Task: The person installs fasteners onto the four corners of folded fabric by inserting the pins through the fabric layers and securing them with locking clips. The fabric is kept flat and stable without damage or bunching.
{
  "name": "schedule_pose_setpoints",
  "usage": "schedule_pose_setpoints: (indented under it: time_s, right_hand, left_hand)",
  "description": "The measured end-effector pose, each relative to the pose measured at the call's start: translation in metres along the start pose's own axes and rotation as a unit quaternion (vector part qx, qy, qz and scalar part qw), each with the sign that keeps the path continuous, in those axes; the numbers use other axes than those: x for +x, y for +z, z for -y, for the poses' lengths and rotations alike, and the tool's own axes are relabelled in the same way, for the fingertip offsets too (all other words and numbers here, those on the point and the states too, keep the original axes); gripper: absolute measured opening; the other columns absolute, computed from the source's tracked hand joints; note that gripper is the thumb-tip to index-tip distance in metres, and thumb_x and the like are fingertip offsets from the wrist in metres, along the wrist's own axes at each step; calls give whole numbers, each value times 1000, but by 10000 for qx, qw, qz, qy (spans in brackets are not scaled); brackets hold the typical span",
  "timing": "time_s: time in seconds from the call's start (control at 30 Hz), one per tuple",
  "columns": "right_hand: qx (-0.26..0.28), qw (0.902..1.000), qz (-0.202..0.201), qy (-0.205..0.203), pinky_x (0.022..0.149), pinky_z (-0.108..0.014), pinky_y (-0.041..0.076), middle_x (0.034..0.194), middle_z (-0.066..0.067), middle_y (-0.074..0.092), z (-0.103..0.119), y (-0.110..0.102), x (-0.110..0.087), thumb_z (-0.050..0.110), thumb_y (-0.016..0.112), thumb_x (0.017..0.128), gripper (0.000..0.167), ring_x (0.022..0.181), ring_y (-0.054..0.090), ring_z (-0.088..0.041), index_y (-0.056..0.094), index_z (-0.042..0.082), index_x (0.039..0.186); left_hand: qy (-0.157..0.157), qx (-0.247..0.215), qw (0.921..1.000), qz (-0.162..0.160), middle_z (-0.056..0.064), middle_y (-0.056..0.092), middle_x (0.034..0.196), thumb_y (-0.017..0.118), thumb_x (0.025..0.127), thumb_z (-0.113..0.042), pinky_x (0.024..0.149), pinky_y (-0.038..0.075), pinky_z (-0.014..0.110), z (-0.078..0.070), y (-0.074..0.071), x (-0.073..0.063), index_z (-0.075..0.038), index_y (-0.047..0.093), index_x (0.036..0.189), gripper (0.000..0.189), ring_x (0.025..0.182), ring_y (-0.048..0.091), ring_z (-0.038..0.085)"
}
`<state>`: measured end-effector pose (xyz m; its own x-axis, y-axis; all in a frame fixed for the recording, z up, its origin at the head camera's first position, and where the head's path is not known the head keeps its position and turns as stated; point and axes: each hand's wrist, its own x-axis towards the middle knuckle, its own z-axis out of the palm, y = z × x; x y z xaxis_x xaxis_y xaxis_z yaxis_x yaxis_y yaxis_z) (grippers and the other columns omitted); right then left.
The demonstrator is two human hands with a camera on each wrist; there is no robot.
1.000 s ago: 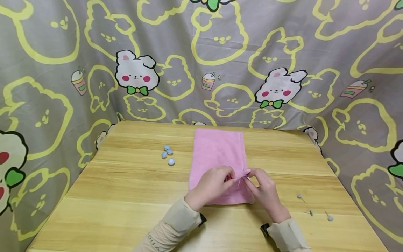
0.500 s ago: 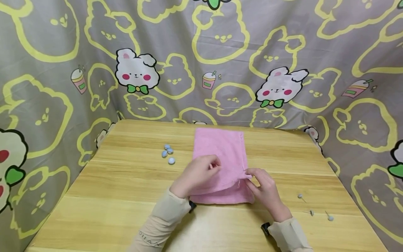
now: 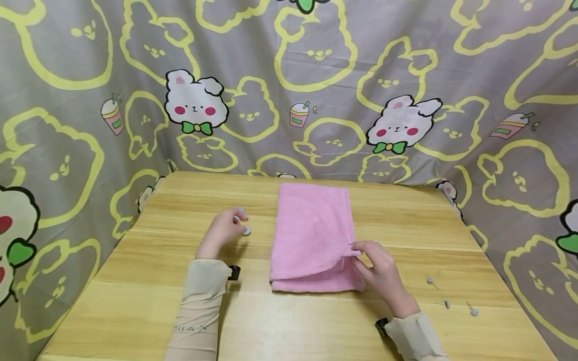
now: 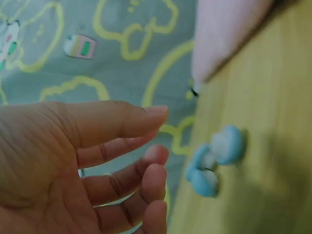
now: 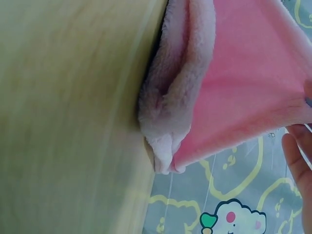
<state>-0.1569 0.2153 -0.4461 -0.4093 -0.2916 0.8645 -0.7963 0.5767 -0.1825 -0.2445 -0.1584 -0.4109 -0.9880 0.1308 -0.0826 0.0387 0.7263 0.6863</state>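
A folded pink plush cloth (image 3: 311, 220) lies mid-table, its upper layer lifted at the near right edge. There my right hand (image 3: 380, 265) pinches the edge between thumb and fingers. In the right wrist view a sliver of something blue-grey (image 5: 308, 102) shows at those fingertips, too little to identify. My left hand (image 3: 222, 233) hovers by several small round light-blue caps (image 3: 246, 230) left of the cloth, partly hiding them. The left wrist view shows its fingers (image 4: 112, 122) loosely bent with nothing between them, apart from the blue caps (image 4: 228, 145).
On the right of the wooden table (image 3: 135, 301) lie three blue-headed pins, one pin (image 3: 473, 312) nearest the front, their thin shafts bare. A patterned grey curtain (image 3: 253, 60) encloses the table's back and sides.
My left hand has let go of the cloth edge and moved left to the blue caps. The cloth's near flap has dropped somewhat. My right hand keeps its pinch in place.
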Motion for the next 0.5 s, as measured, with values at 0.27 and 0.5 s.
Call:
schedule_pose_setpoints:
  time_s: [0.27, 0.5]
  right_hand:
    - [16, 10000, 41, 12, 85, -15, 49, 86, -7, 71, -1, -1, 0, 27, 55, 99, 31, 77, 64, -20, 67, -1, 91]
    - [18, 10000, 59, 9, 86, -14, 49, 86, -7, 71, -1, -1, 0, 28, 55, 99, 32, 77, 64, -21, 67, -1, 91]
  left_hand:
    - [-319, 512, 9981, 81, 24, 62, 123, 66, 86, -7, 91, 49, 46, 11, 15, 9, 4, 61, 116, 32, 107, 58, 34]
    - [-403, 789, 9959, -193, 11, 60, 79, 62, 86, -5, 62, 42, 29, 13, 28, 14, -1, 61, 80, 7, 73, 52, 22]
